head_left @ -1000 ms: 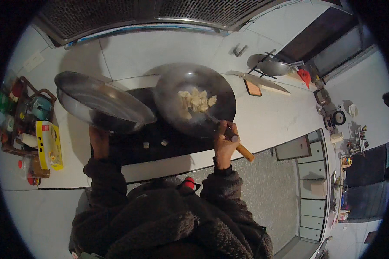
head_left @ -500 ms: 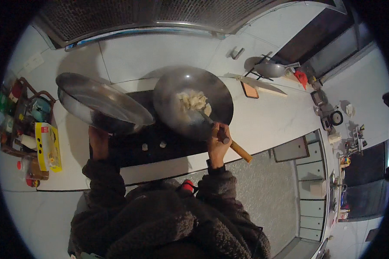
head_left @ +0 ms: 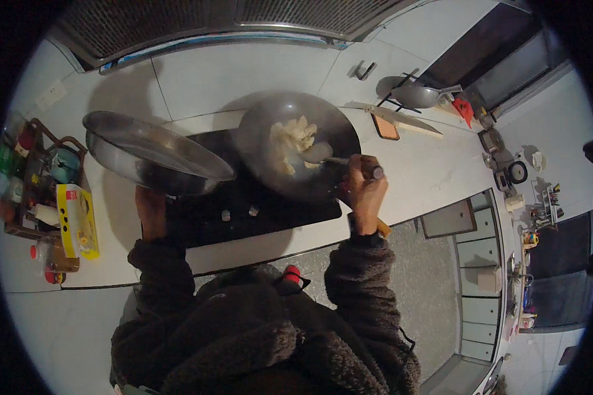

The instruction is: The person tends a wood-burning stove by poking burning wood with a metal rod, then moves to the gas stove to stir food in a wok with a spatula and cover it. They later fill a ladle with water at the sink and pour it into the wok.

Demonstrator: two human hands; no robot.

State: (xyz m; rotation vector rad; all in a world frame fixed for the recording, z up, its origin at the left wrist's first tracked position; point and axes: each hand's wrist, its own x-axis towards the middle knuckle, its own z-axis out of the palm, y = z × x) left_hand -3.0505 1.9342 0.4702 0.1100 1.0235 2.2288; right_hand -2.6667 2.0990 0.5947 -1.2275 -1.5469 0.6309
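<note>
In my left hand [head_left: 151, 209] is a wide metal basin [head_left: 115, 157], held from below and tilted down on its right side, its right rim close to the wok's left. The dark wok [head_left: 336, 128] stands over the black cooktop [head_left: 257, 230] and holds a heap of pale dumplings [head_left: 290, 137]. My right hand [head_left: 366, 191] is closed round the handle of a ladle [head_left: 317, 153], whose rounded head lies in the wok against the dumplings. Below my right wrist shows part of the wok's wooden handle [head_left: 383, 228].
Right of the wok, a knife [head_left: 412, 122] lies by a small brown-framed board [head_left: 385, 128]. Farther right sits a metal pan [head_left: 416, 97]. At the left stand a bottle rack [head_left: 20, 227] and a yellow box [head_left: 78, 222]. A range hood [head_left: 277, 16] hangs above.
My right hand has moved right and slightly up with the ladle, whose head now shows beside the dumplings. The dumplings have shifted in the wok. The basin stays tilted in my left hand.
</note>
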